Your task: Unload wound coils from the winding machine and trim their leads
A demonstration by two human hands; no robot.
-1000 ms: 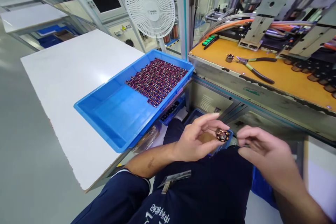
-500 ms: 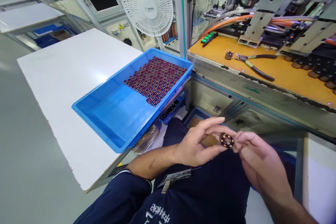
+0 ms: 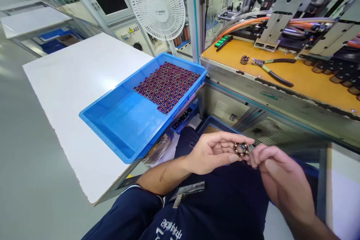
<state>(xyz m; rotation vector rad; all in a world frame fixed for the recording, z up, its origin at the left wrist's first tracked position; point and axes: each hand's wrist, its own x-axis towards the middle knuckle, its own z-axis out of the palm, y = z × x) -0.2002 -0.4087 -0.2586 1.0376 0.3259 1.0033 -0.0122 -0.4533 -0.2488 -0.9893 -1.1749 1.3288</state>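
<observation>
Over my lap, my left hand holds a small wound motor stator between its thumb and fingers. The stator is a dark ring with copper coils, its open face turned up toward me. Close against its right side, my right hand is closed in a pinch. A thin wire curves from the stator toward those fingertips, which seem to grip it; the exact contact is partly hidden.
A blue tray holding many similar stators packed together sits on a white table. Cutting pliers and a single stator lie on the orange machine bench. Behind the tray stands a white fan.
The stator has shifted slightly left and its face shows more fully. My left index finger has straightened along its top. My right fingers have closed tighter beside it, and a thin wire shows.
</observation>
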